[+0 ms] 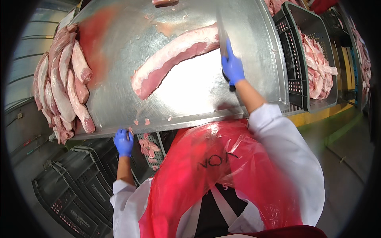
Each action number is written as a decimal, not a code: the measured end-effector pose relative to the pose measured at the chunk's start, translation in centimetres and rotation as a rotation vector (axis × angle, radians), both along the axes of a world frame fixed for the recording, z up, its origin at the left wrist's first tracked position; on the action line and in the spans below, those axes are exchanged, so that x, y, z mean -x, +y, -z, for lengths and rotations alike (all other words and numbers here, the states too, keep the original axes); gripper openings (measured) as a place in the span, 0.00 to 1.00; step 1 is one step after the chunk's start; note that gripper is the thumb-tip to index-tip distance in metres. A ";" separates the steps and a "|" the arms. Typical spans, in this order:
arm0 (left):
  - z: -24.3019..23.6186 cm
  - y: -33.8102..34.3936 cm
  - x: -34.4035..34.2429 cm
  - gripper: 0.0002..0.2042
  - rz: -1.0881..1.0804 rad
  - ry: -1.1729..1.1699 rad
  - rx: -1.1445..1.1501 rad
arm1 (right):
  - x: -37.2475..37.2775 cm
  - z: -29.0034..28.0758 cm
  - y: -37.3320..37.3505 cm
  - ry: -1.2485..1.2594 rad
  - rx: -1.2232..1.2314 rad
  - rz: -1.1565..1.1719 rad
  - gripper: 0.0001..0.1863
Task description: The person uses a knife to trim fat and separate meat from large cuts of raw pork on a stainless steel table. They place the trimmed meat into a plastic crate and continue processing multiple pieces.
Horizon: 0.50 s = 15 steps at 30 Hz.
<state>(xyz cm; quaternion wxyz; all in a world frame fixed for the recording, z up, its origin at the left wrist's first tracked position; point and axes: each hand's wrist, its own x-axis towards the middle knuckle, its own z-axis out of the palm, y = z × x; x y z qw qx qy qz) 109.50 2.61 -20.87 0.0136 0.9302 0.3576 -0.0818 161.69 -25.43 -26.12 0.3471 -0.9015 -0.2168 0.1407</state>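
My right hand (233, 67), in a blue glove, is wrapped round the handle of a long knife (222, 29). Its blade points away from me, beside the right end of a long loin of meat (174, 55), pink with a pale fat layer, lying slantwise on the metal table (111, 103). My left hand (124, 142), also blue-gloved, is at the table's near edge with its fingers bent. A small meat scrap (131, 130) shows at its fingertips. Below, beside that hand, a crate holds meat trimmings (148, 147).
Several long meat pieces (59, 79) lie heaped at the table's left. Small bits (147, 121) dot the near edge. On the right stands a dark crate (297, 59) of pale trimmings (317, 71). Dark crates (75, 186) are stacked at lower left. Another meat piece (164, 2) shows at the far edge.
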 end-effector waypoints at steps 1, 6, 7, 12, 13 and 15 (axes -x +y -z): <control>-0.6 0.5 -0.7 0.14 0.054 -0.050 -0.066 | 2.0 0.1 -0.8 0.046 0.007 -0.007 0.41; -1.2 3.8 -17.2 0.22 0.322 -0.444 0.082 | 3.5 1.8 0.7 0.103 -0.066 0.037 0.41; -0.5 4.0 -23.3 0.22 0.382 -0.577 0.176 | 1.3 0.6 2.4 0.076 -0.014 0.066 0.41; 4.9 5.1 -43.1 0.16 0.556 -0.801 0.322 | 5.6 1.4 2.4 0.147 -0.048 0.065 0.43; 5.4 5.3 -44.3 0.15 0.564 -0.699 0.295 | 7.5 1.4 1.8 0.266 -0.135 0.066 0.44; 6.3 5.3 -46.2 0.13 0.579 -0.499 0.239 | 5.9 2.1 2.9 0.223 -0.144 0.067 0.43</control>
